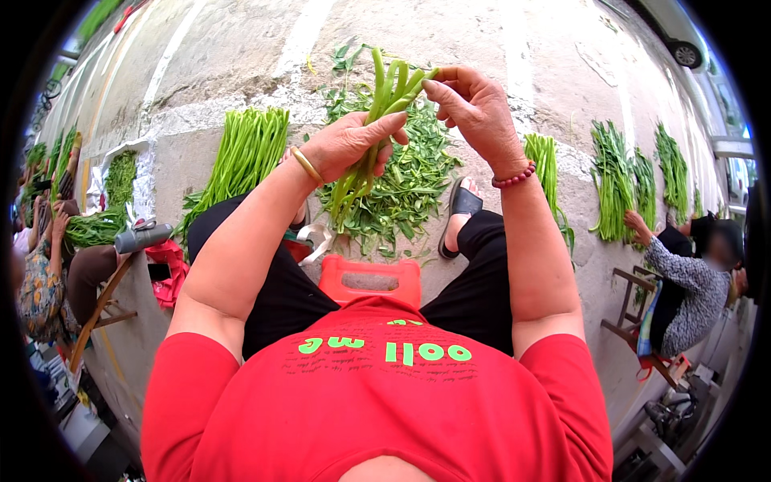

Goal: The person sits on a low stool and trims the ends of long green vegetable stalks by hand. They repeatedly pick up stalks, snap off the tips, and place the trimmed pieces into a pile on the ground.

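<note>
My left hand [356, 144] is closed around a small bunch of green leafy-vegetable stems [388, 90], held upright and slightly fanned at the top. At the upper right of that bunch, my right hand [473, 111] pinches the end of one stem between thumb and forefinger. Beneath both hands, a heap of loose green leaves [415, 175] lies on the pavement between my feet. A thick stack of long green stems [253, 144] lies to the left of the heap. Another narrower stack of stems [542, 162] is right of my right forearm.
A red plastic stool [370, 293] is under me. At left are a grey bottle [143, 238], a red bag [171, 283] and a white sack [144, 169] holding greens. A seated co-worker [692, 295] at right touches a leafy bundle [613, 181]. Other people sit at far left.
</note>
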Action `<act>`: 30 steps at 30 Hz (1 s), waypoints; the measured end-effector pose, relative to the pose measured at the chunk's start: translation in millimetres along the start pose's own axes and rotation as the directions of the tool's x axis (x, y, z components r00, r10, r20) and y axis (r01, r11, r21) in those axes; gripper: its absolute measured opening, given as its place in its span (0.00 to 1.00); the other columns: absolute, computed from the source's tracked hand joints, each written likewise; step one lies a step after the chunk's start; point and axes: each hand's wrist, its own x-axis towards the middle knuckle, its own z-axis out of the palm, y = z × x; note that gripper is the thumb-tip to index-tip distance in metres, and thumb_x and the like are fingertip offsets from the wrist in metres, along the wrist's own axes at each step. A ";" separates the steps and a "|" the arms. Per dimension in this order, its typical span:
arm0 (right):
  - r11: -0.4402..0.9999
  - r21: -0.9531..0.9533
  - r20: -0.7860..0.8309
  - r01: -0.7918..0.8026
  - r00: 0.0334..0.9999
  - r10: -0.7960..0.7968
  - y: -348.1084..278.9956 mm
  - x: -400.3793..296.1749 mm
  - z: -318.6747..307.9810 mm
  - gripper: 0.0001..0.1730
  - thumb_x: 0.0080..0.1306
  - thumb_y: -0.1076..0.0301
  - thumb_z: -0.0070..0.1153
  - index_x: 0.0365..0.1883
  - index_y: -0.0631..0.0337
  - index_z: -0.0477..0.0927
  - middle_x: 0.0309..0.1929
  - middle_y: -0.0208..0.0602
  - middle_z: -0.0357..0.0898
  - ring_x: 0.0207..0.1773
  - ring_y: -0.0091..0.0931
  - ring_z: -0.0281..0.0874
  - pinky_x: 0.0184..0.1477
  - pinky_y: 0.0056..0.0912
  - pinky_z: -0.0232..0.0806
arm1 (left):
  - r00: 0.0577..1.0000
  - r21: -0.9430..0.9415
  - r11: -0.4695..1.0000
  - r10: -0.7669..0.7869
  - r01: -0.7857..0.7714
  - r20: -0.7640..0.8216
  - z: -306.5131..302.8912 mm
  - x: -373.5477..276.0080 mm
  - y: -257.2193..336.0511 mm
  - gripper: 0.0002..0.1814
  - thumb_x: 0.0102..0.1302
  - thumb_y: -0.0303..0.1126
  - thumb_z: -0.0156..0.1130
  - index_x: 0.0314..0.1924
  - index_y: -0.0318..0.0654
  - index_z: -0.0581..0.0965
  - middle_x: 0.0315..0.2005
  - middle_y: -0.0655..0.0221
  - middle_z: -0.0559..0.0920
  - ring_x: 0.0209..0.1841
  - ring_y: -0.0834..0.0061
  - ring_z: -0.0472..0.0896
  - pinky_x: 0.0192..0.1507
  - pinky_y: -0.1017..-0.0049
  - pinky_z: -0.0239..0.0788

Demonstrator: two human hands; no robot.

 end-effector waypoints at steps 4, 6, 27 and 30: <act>0.998 0.067 0.021 0.020 1.000 -0.022 -0.5 -2.7 -13.7 0.13 0.67 0.71 0.56 0.48 0.66 0.79 0.35 0.34 0.84 0.31 0.18 0.79 0.32 0.19 0.72 | 1.000 0.070 0.997 0.016 -0.016 -0.004 -2.2 -4.4 0.6 0.23 0.71 0.54 0.51 0.41 0.39 0.77 0.18 0.78 0.75 0.20 0.85 0.76 0.23 0.82 0.68; 0.996 0.085 0.053 0.019 0.998 -0.023 0.8 -6.0 -16.1 0.12 0.67 0.74 0.55 0.48 0.67 0.79 0.37 0.36 0.84 0.33 0.19 0.80 0.33 0.19 0.73 | 1.000 0.084 0.996 0.022 -0.022 0.001 -2.8 -5.4 -0.9 0.23 0.71 0.54 0.52 0.41 0.39 0.77 0.18 0.77 0.75 0.20 0.85 0.75 0.23 0.82 0.67; 0.844 0.465 0.120 -0.268 0.963 0.240 2.1 -14.6 -25.2 0.08 0.71 0.68 0.51 0.38 0.64 0.78 0.33 0.39 0.83 0.30 0.22 0.82 0.33 0.25 0.78 | 0.999 0.014 1.000 -0.022 0.022 -0.035 -0.2 -9.4 5.6 0.27 0.69 0.58 0.51 0.40 0.37 0.78 0.19 0.74 0.76 0.21 0.82 0.76 0.26 0.81 0.70; 0.891 0.414 0.092 -0.184 0.983 0.160 7.1 -14.7 -27.2 0.09 0.71 0.67 0.50 0.42 0.63 0.78 0.35 0.37 0.83 0.32 0.21 0.82 0.36 0.26 0.78 | 0.998 -0.035 0.998 -0.054 0.054 -0.017 -1.2 -7.4 0.9 0.26 0.70 0.57 0.51 0.39 0.38 0.78 0.22 0.73 0.78 0.23 0.79 0.79 0.28 0.79 0.71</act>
